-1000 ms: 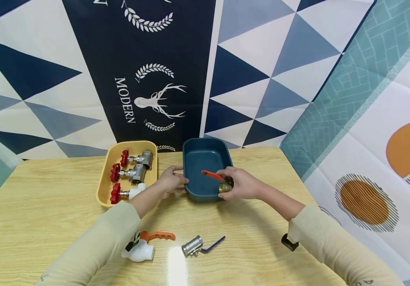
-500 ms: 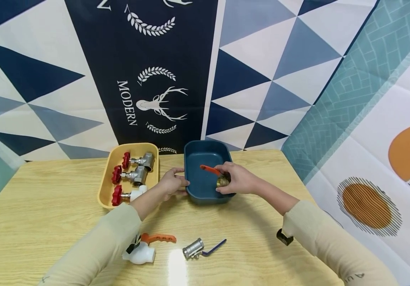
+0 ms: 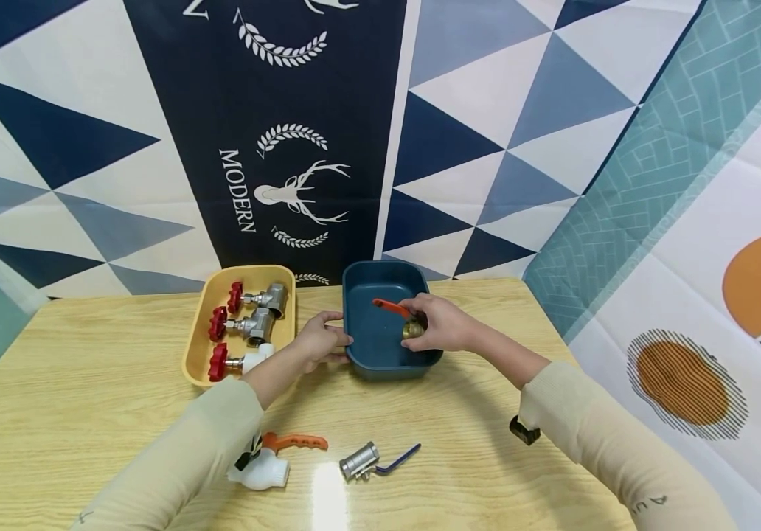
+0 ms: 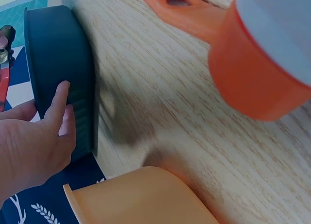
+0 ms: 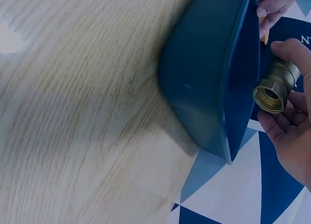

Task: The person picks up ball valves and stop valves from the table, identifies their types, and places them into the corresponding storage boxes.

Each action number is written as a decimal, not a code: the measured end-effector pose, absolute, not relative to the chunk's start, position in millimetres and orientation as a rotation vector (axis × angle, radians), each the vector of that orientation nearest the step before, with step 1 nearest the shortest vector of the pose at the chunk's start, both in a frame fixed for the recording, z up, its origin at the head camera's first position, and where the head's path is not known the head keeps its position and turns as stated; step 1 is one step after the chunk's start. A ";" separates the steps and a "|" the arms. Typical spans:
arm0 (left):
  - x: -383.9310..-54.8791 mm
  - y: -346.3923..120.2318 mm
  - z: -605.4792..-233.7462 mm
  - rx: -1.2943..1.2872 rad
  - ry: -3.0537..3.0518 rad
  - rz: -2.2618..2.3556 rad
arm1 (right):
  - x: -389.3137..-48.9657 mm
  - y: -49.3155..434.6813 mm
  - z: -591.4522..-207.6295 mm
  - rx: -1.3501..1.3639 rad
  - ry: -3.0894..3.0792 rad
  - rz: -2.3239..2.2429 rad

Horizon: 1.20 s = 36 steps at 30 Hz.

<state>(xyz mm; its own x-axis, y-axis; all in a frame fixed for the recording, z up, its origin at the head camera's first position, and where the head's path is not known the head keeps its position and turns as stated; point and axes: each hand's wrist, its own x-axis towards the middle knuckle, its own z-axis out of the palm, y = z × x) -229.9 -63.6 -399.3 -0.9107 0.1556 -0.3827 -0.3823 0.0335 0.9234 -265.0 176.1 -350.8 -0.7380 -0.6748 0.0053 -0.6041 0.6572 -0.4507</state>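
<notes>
My right hand (image 3: 443, 324) grips a brass ball valve (image 5: 276, 88) with a red lever (image 3: 390, 307), held over the right side of a dark blue plastic box (image 3: 380, 287). One threaded end of the valve faces the right wrist camera. At the box's left side, my left hand (image 3: 317, 341) holds the wall, thumb over the rim and fingers (image 4: 58, 102) against the outside. Nearer to me on the table lie a steel ball valve (image 3: 359, 462) with a blue lever and a white plastic valve (image 3: 262, 470) with an orange handle, partly hidden by the left sleeve.
Left of the blue box stands a yellow box (image 3: 195, 346). It holds two metal valves (image 3: 257, 324) and a white one (image 3: 257, 358), all with red handwheels. A patterned cloth (image 3: 301, 110) rises behind the wooden table (image 3: 88, 383).
My right hand has carried the brass valve slightly left and farther back, over the blue box. The left hand keeps its place on the box wall.
</notes>
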 end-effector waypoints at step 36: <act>-228.8 -64.0 -400.9 -0.239 1.944 1.942 | -292.2 162.1 -364.7 -0.870 2.663 -0.849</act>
<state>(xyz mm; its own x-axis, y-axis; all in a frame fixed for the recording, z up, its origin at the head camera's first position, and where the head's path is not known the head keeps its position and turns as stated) -228.8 -64.0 -400.9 -0.9127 0.1458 -0.3817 -0.3815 0.0301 0.9239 -292.2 162.1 -364.7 -0.8024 -0.5963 -0.0231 -0.4730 0.6592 -0.5846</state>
